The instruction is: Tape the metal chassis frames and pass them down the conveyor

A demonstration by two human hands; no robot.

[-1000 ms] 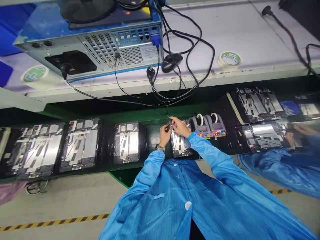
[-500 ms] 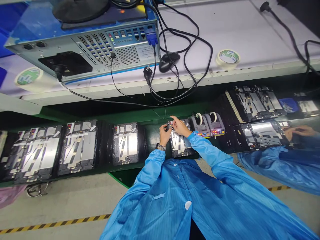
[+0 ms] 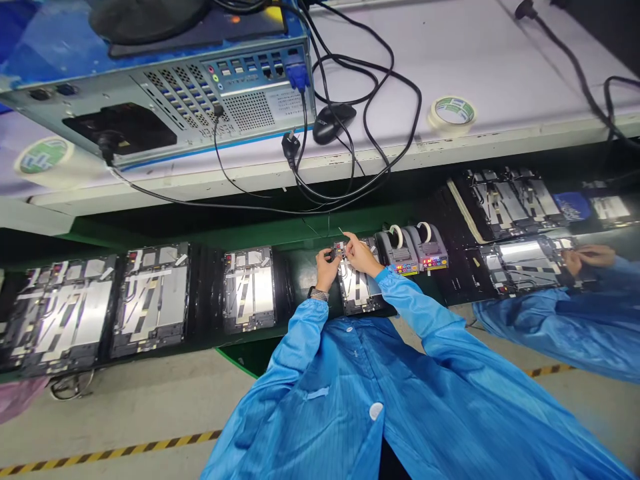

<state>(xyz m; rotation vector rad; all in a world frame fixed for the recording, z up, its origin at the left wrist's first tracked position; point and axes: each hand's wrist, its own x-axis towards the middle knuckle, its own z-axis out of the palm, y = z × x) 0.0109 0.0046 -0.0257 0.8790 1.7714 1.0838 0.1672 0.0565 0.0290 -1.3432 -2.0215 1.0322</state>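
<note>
Head view: left hand (image 3: 327, 271) and right hand (image 3: 362, 256) bend close together over the flat device (image 3: 355, 288); how closed either grip is, or on what, I cannot tell.

Left hand (image 3: 327, 268) and right hand (image 3: 361, 256) sit close together, fingers (image 3: 351, 239) bent, forearms (image 3: 417, 303) angled inward.

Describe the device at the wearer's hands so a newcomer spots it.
Below the white shelf runs a dark green bench. On it, just left of two grey tape dispensers, lies an opened device, silvery inside. Unlike the other opened devices, it has the camera wearer's left hand and right hand at its far end.
</note>
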